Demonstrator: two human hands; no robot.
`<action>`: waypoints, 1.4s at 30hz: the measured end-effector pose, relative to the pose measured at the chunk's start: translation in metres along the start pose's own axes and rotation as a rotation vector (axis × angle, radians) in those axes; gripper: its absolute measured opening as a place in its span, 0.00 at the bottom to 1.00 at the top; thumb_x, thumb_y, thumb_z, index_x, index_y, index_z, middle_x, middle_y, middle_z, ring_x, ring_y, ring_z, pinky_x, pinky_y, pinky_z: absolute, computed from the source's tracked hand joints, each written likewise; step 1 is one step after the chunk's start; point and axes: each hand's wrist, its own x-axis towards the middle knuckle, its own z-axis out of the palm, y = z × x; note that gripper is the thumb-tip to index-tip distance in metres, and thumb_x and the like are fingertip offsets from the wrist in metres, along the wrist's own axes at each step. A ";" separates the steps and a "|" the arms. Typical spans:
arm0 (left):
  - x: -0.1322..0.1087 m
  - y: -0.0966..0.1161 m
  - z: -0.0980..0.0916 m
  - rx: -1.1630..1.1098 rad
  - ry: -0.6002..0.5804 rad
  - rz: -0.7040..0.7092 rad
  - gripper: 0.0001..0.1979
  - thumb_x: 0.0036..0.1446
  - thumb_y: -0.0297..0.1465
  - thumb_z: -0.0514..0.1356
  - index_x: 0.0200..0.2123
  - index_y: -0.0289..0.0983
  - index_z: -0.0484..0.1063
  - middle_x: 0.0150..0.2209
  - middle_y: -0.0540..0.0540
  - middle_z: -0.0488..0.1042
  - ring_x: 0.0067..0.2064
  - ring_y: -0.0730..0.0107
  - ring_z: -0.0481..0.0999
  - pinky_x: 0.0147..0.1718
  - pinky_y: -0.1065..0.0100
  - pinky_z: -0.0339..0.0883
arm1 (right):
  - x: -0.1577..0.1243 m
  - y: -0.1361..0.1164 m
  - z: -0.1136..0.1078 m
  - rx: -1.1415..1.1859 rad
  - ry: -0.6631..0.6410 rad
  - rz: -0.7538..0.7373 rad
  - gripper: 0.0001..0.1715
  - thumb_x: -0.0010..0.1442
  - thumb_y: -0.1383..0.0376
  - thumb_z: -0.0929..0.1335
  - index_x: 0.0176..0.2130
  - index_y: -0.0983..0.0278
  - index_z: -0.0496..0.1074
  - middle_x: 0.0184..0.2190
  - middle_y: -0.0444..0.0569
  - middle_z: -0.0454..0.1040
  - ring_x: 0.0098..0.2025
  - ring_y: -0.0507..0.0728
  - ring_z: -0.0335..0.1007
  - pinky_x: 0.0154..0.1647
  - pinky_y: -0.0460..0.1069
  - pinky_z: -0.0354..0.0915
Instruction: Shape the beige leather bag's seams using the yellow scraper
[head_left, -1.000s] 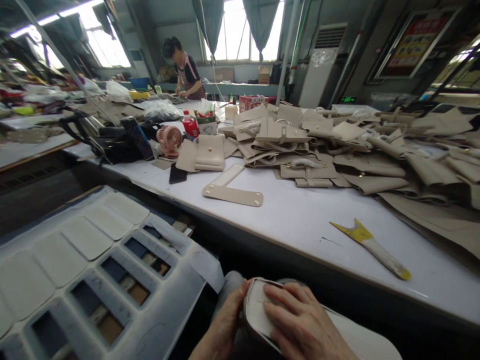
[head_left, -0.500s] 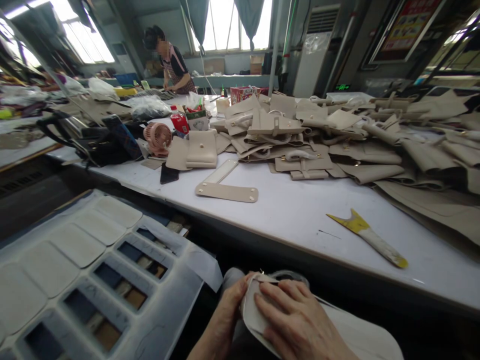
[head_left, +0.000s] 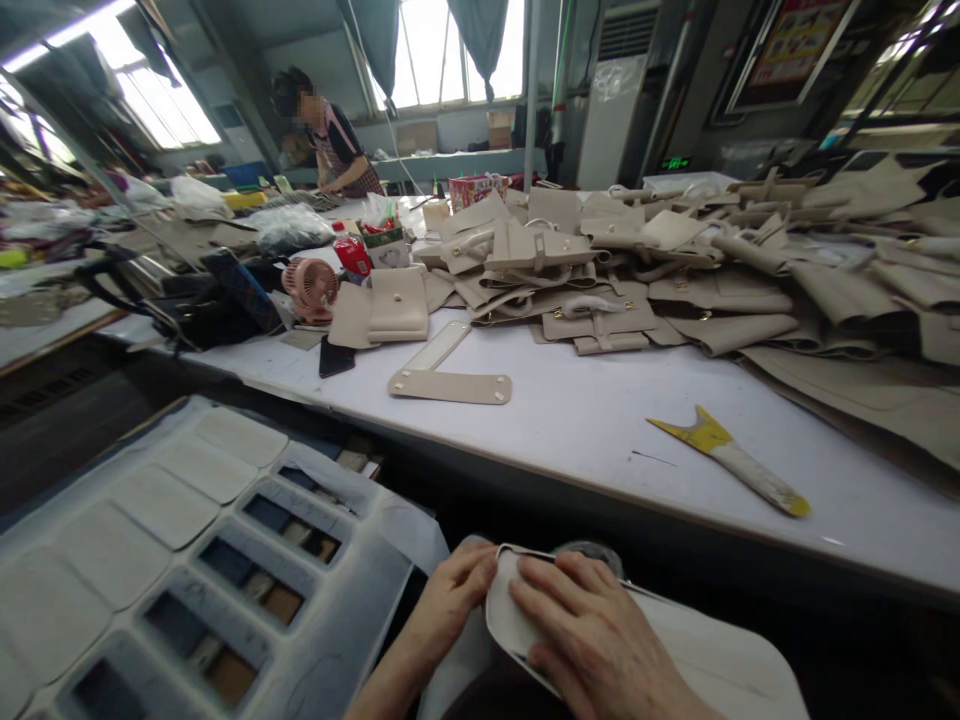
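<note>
- Left hand [head_left: 454,592]: at six o'clock, fingers drawn together against the near-left end of the pale panel; its inner side is hidden, so whether it pinches the edge cannot be told.
- Right hand [head_left: 596,632]: between five and six o'clock, laid over the panel, fingers slightly spread and touching its upper face.
- Pale panel [head_left: 731,655]: centred near five o'clock, under the right hand and extending beyond it toward the lower right; a thin rim shows along its edge.
- Tray [head_left: 319,640]: near eight o'clock, with rectangular openings; pale pads [head_left: 157,505] lie in a row along its far side.
- Table [head_left: 570,430]: white-topped, crossing the middle; two tan strips [head_left: 457,387] meet at an angle just below centre.
- Yellow-ended tool [head_left: 739,465]: between three and four o'clock.
- Tan bag pieces [head_left: 544,246]: heaped from twelve to three o'clock, some with handles and metal fittings.
- Phone [head_left: 336,357]: nine o'clock; pink fan [head_left: 310,288], just beyond it.
- Red bottle [head_left: 350,252]: ten o'clock; its label carries a white patch, lettering unreadable.
- Red box [head_left: 477,190]: twelve o'clock, printed; words too small to read.
- Poster [head_left: 793,50]: two o'clock, red with yellow panels; text illegible.
- Green sign [head_left: 674,163]: also two o'clock, nearer centre, lit; symbols blurred.
- Co-worker [head_left: 346,160]: eleven o'clock, bent over another table.
</note>
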 end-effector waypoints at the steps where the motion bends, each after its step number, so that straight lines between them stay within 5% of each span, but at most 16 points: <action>1: 0.003 0.010 -0.005 0.058 -0.004 0.041 0.21 0.57 0.49 0.63 0.44 0.39 0.81 0.48 0.40 0.73 0.46 0.59 0.75 0.41 0.68 0.71 | 0.000 0.000 0.000 0.008 -0.011 0.005 0.29 0.57 0.68 0.70 0.57 0.55 0.68 0.58 0.40 0.72 0.51 0.63 0.67 0.51 0.59 0.66; 4: 0.013 0.040 -0.012 0.242 -0.025 0.141 0.18 0.52 0.43 0.68 0.43 0.40 0.80 0.45 0.44 0.72 0.38 0.67 0.74 0.32 0.71 0.68 | 0.000 -0.002 0.001 0.029 -0.039 0.026 0.30 0.58 0.68 0.69 0.59 0.56 0.67 0.57 0.41 0.72 0.51 0.63 0.66 0.51 0.59 0.65; 9: 0.033 0.073 -0.009 0.597 -0.167 0.319 0.05 0.57 0.32 0.65 0.32 0.39 0.81 0.32 0.48 0.76 0.35 0.69 0.75 0.35 0.71 0.66 | 0.000 -0.003 0.000 0.041 -0.072 0.050 0.26 0.60 0.67 0.68 0.57 0.55 0.68 0.57 0.41 0.71 0.51 0.63 0.65 0.51 0.60 0.64; 12: 0.038 0.077 -0.004 0.715 -0.192 0.382 0.11 0.61 0.30 0.60 0.28 0.37 0.79 0.30 0.48 0.74 0.33 0.70 0.73 0.34 0.70 0.63 | 0.001 -0.003 -0.002 0.029 -0.072 0.037 0.26 0.59 0.68 0.68 0.57 0.56 0.67 0.58 0.42 0.71 0.50 0.63 0.65 0.50 0.60 0.64; 17: 0.033 0.070 0.008 0.754 -0.069 0.408 0.13 0.64 0.31 0.56 0.28 0.36 0.74 0.31 0.46 0.71 0.33 0.69 0.71 0.34 0.68 0.62 | 0.002 -0.005 -0.004 0.012 -0.079 0.020 0.27 0.59 0.68 0.68 0.57 0.58 0.66 0.57 0.44 0.71 0.51 0.64 0.64 0.52 0.61 0.62; 21: 0.027 0.065 0.007 0.575 0.020 0.360 0.14 0.65 0.33 0.57 0.27 0.37 0.71 0.29 0.49 0.71 0.32 0.71 0.70 0.34 0.69 0.61 | 0.002 -0.007 -0.006 0.053 -0.120 0.041 0.23 0.61 0.68 0.67 0.55 0.57 0.67 0.55 0.44 0.71 0.51 0.63 0.64 0.53 0.61 0.61; 24: 0.020 0.054 -0.003 0.272 -0.006 0.191 0.15 0.65 0.41 0.57 0.31 0.37 0.73 0.31 0.49 0.72 0.36 0.69 0.71 0.38 0.70 0.64 | 0.001 -0.007 -0.004 0.077 -0.121 0.072 0.19 0.61 0.68 0.67 0.52 0.55 0.68 0.55 0.41 0.70 0.52 0.62 0.62 0.54 0.61 0.59; 29: 0.000 0.004 -0.007 -0.239 -0.017 -0.132 0.24 0.66 0.48 0.52 0.56 0.40 0.69 0.58 0.41 0.69 0.61 0.55 0.65 0.55 0.59 0.64 | -0.001 -0.007 0.001 0.098 -0.102 0.096 0.22 0.60 0.69 0.67 0.53 0.56 0.65 0.55 0.43 0.70 0.53 0.63 0.61 0.55 0.60 0.55; 33: -0.015 -0.031 0.005 -0.599 -0.192 -0.241 0.29 0.67 0.49 0.51 0.64 0.40 0.63 0.64 0.39 0.65 0.66 0.51 0.61 0.59 0.55 0.60 | -0.002 -0.006 0.000 0.128 -0.070 0.111 0.27 0.59 0.70 0.67 0.57 0.56 0.61 0.55 0.44 0.70 0.54 0.62 0.60 0.57 0.59 0.52; 38: -0.021 -0.035 0.007 -0.643 -0.216 -0.244 0.30 0.65 0.50 0.54 0.64 0.39 0.65 0.64 0.41 0.66 0.66 0.47 0.59 0.60 0.54 0.61 | 0.000 -0.008 -0.002 0.100 -0.126 0.078 0.12 0.64 0.68 0.64 0.47 0.54 0.67 0.53 0.43 0.68 0.51 0.62 0.60 0.52 0.59 0.51; 42: -0.021 -0.026 0.003 -0.632 -0.290 -0.228 0.29 0.67 0.48 0.52 0.65 0.39 0.63 0.63 0.41 0.67 0.66 0.48 0.61 0.61 0.53 0.59 | -0.001 -0.007 0.001 0.054 -0.110 0.028 0.11 0.67 0.64 0.63 0.49 0.54 0.66 0.54 0.46 0.68 0.51 0.62 0.60 0.52 0.59 0.50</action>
